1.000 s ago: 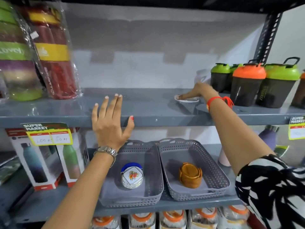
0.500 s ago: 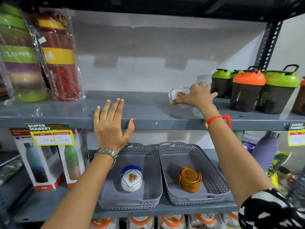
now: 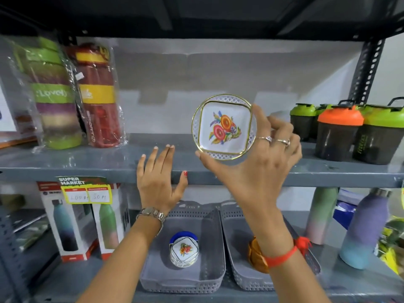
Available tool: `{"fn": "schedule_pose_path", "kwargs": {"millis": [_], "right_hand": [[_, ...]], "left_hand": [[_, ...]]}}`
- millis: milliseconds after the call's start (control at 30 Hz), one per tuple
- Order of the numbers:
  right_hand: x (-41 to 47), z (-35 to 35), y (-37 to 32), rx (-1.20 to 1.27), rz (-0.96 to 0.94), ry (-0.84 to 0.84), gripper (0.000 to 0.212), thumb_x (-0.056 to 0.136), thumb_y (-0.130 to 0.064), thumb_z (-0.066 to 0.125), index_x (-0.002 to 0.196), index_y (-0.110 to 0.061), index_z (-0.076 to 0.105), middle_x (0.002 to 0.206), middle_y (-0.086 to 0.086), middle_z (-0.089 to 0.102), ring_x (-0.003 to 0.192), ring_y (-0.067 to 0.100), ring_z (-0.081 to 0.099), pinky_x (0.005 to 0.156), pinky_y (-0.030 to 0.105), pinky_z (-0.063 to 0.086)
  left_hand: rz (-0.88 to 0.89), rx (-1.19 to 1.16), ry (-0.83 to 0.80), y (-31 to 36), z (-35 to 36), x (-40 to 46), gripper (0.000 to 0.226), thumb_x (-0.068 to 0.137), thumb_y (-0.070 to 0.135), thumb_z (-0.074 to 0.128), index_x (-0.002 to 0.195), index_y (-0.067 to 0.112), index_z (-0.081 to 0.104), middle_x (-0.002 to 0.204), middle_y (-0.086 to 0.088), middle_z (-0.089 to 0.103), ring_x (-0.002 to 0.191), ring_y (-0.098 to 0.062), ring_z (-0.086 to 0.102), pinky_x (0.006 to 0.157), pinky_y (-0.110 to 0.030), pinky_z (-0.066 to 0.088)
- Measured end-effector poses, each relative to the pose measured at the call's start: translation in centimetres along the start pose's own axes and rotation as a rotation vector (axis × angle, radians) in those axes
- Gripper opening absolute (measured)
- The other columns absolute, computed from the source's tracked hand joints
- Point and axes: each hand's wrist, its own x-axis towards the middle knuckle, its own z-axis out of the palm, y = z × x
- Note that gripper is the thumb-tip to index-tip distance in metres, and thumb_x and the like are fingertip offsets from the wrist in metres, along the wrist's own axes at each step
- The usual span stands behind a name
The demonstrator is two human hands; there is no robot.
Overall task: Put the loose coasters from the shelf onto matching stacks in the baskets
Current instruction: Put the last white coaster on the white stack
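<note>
My right hand (image 3: 260, 162) holds a round white coaster (image 3: 224, 127) with a gold rim and a flower print, lifted upright in front of the upper shelf (image 3: 87, 162). Thumb and fingers pinch its edge. My left hand (image 3: 159, 180) rests flat and open on the front edge of that shelf. On the shelf below, the left grey basket (image 3: 209, 270) holds a stack of matching floral coasters (image 3: 184, 251) with a blue one at the back. In the right grey basket (image 3: 240, 274) a stack of orange-brown coasters (image 3: 254, 252) is partly hidden behind my right wrist.
Wrapped stacks of coloured bottles (image 3: 96, 95) stand at the upper shelf's left, shaker bottles (image 3: 338, 132) with green and orange lids at its right. Boxed bottles (image 3: 72, 221) sit left of the baskets, pastel bottles (image 3: 363, 228) to the right. A price tag (image 3: 85, 190) hangs on the shelf edge.
My right hand has picked the floral coaster up off the upper shelf and drawn it toward me, turning its face to the camera. The left hand has stayed on the shelf edge.
</note>
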Motion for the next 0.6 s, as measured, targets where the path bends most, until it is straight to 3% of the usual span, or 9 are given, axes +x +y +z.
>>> {"fn": "schedule_pose_path", "kwargs": {"millis": [167, 333, 467, 600], "right_hand": [[-0.6, -1.1, -1.4, 0.116, -0.029, 0.014, 0.104, 0.050, -0.079, 0.064, 0.129, -0.014, 0.055, 0.112, 0.015, 0.054, 0.103, 0.023, 0.042, 0.096, 0.056, 0.039], [-1.3, -1.2, -1.4, 0.176, 0.050, -0.169, 0.105, 0.048, -0.083, 0.060, 0.132, -0.020, 0.052, 0.110, 0.004, 0.050, 0.103, 0.024, 0.049, 0.093, 0.046, 0.041], [-2.7, -1.7, -0.6, 0.434, 0.222, -0.495, 0.099, 0.043, -0.080, 0.058, 0.130, -0.034, 0.050, 0.103, -0.011, 0.041, 0.107, 0.014, 0.046, 0.091, 0.031, 0.046], [-5.4, -2.2, 1.6, 0.670, 0.294, -0.853, 0.064, 0.040, -0.071, 0.068, 0.101, -0.064, 0.051, 0.100, -0.025, 0.048, 0.106, 0.003, 0.051, 0.084, 0.017, 0.044]], "left_hand": [[0.021, -0.014, 0.043, -0.1, 0.1, 0.0, 0.057, 0.087, 0.045, 0.036, 0.120, 0.004, 0.056, 0.120, -0.014, 0.064, 0.118, -0.032, 0.055, 0.104, -0.048, 0.032], [0.033, -0.056, 0.095, 0.1, 0.0, 0.1, 0.064, 0.095, 0.051, 0.011, 0.117, 0.003, 0.047, 0.116, -0.019, 0.064, 0.114, -0.034, 0.056, 0.101, -0.051, 0.038], [0.052, 0.022, 0.073, -0.4, 0.6, 0.1, 0.069, 0.094, 0.051, 0.018, 0.117, 0.001, 0.059, 0.120, -0.017, 0.062, 0.115, -0.031, 0.052, 0.102, -0.047, 0.034], [0.058, 0.071, 0.088, -0.4, 0.8, 0.4, 0.065, 0.100, 0.047, 0.017, 0.119, 0.007, 0.063, 0.119, -0.008, 0.066, 0.113, -0.029, 0.060, 0.100, -0.043, 0.033]]}}
